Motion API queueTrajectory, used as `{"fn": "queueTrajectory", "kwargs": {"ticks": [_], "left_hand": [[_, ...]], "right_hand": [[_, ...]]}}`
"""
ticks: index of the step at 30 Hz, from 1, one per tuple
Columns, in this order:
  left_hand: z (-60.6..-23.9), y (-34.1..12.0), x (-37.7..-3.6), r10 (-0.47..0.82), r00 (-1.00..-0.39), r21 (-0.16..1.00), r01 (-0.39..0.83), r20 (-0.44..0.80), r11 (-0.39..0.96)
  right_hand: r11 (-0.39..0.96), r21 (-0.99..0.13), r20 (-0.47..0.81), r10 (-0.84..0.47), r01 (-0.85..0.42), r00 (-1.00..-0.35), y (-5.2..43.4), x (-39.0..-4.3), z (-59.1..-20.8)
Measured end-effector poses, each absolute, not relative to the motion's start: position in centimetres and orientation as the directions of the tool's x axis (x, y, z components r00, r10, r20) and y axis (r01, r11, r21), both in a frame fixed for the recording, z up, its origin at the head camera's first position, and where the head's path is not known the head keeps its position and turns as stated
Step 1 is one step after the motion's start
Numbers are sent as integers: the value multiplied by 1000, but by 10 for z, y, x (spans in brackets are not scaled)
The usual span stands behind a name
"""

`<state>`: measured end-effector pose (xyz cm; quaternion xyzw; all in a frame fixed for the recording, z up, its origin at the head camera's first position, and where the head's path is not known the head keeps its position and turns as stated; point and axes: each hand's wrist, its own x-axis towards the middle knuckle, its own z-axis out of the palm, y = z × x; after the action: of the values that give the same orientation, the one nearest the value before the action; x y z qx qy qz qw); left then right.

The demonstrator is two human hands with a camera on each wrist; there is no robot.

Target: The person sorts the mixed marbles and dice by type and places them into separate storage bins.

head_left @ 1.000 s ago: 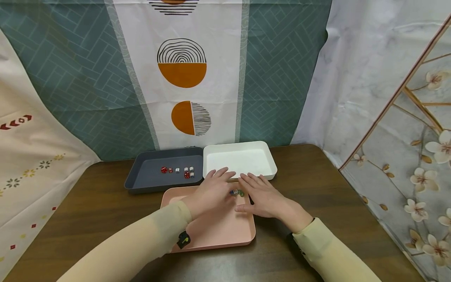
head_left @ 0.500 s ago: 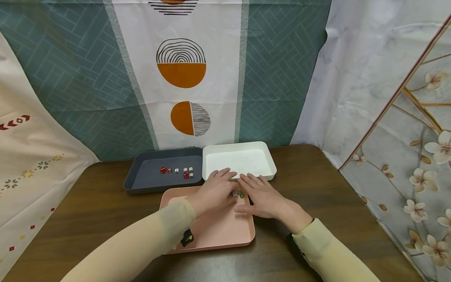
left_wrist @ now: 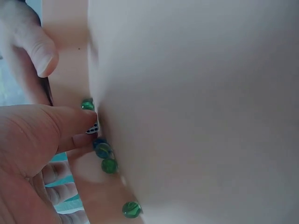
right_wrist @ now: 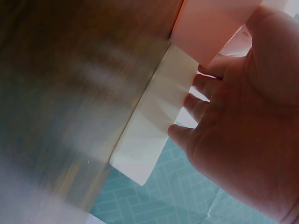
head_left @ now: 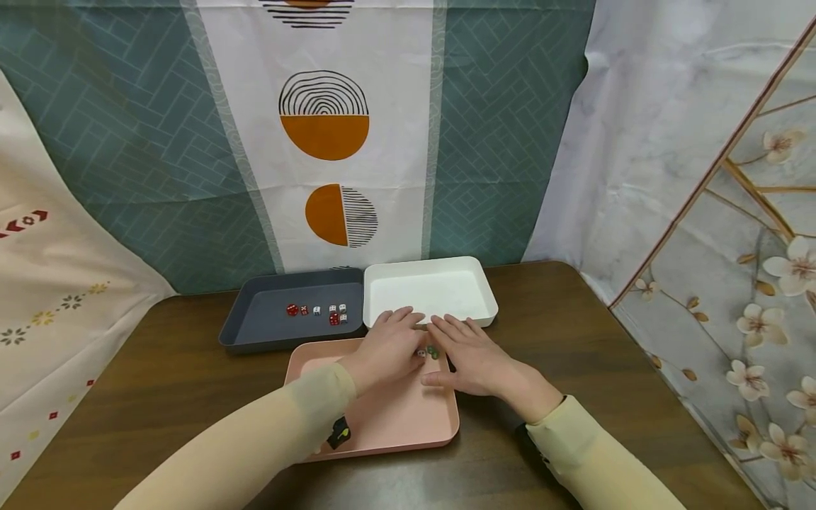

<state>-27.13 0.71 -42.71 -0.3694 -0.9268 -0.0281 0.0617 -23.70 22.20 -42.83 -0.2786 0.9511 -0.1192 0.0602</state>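
Both hands sit over the far edge of the pink tray [head_left: 382,418], palms down. Left hand [head_left: 385,347] is at 12 o'clock of the tray, fingers fairly straight; in the left wrist view its thumb tip touches a white die [left_wrist: 92,128] with dark pips, but whether it actually pinches the die cannot be told. Right hand [head_left: 472,354] lies just at 3 o'clock of the left, fingers straight and spread, holding nothing, fingertips reaching the near wall of the white tray [head_left: 446,265].

The die and several green marbles [left_wrist: 109,165] lie along the pink tray's far rim, in the gap between the 2 hands; in the head view they show as a small cluster [head_left: 428,351]. At least 4 marbles are visible from the left wrist.

Grey tray [head_left: 255,319] sits at 10 o'clock of the pink tray, touching the white tray's left side. It holds a row of small red and white dice [head_left: 316,312], well apart from both hands. All 3 trays rest on a dark wooden table [head_left: 159,382].
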Motion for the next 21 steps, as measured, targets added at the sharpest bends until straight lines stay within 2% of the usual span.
{"fn": "queueTrajectory", "kwargs": {"ticks": [8,21], "left_hand": [[-409,-8,-266,654,-737,61,670,169,740],[-384,-53,-269,605,-757,2,625,248,781]], "right_hand": [[815,-275,-46,-541,-510,-839,223,-235,-428],[810,-288,-45,-544,-511,-838,222,-235,-428]]}}
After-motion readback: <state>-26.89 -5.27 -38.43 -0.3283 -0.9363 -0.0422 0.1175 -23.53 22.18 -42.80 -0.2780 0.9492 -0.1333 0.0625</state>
